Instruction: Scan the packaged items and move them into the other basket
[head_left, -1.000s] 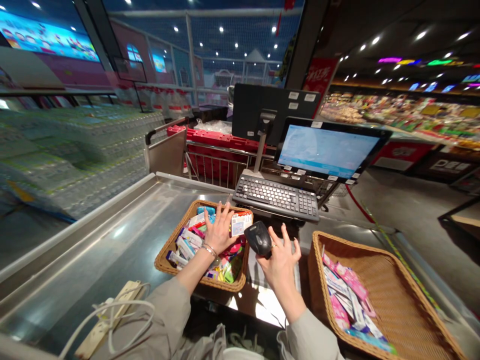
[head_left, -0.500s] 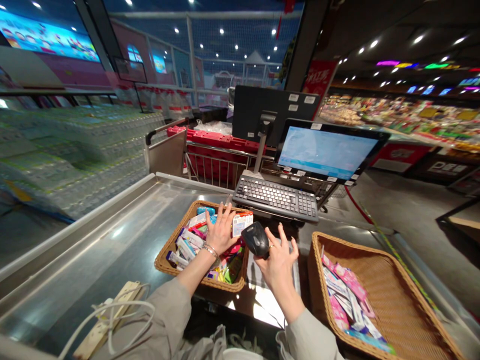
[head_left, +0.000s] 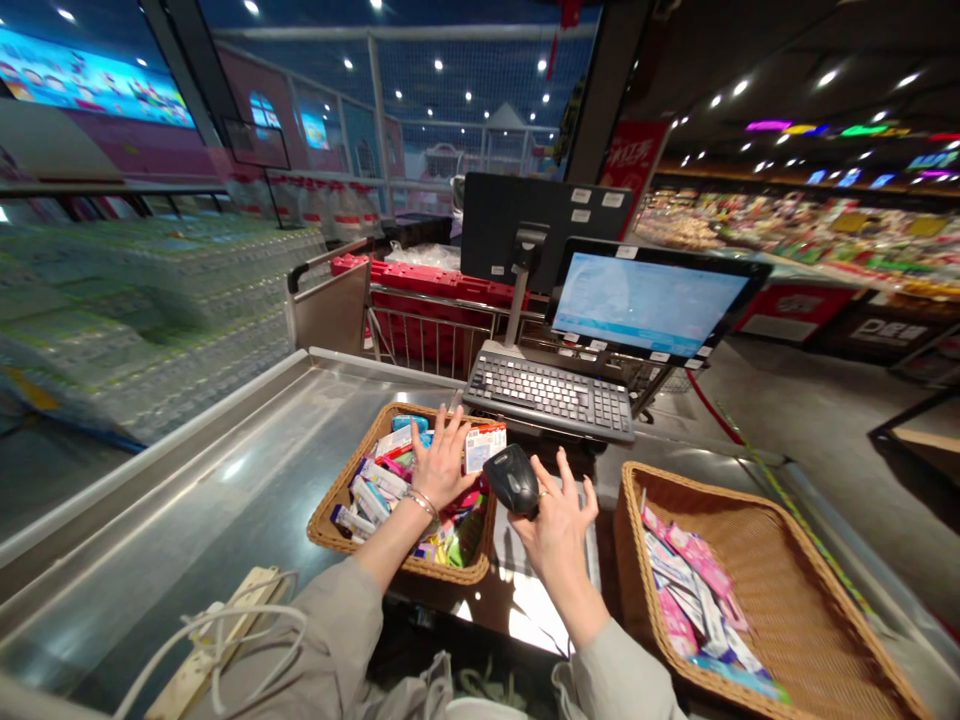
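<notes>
My left hand (head_left: 441, 462), with a bracelet at the wrist, is above a wicker basket (head_left: 321, 530) full of small packets. A small white-and-red box (head_left: 486, 448) with a printed label is held between its thumb and fingers, at the basket's right rim. My right hand (head_left: 556, 515) grips a black barcode scanner (head_left: 511, 478), thumb below and some fingers raised. The scanner's head is close to the box, on its right side. Inside the basket lie several colourful packets (head_left: 371, 500), partly hidden by my left hand and forearm.
Behind the hands are a black keyboard (head_left: 551, 395) and a lit monitor (head_left: 649, 300). A second wicker basket (head_left: 795, 560) on the right holds pink and white packets (head_left: 697, 580). A power strip (head_left: 214, 640) with white cables lies on the metal counter (head_left: 255, 480). A cart (head_left: 427, 325) stands beyond.
The view has shifted very slightly. Both hands, the box and the scanner keep nearly the same positions.
</notes>
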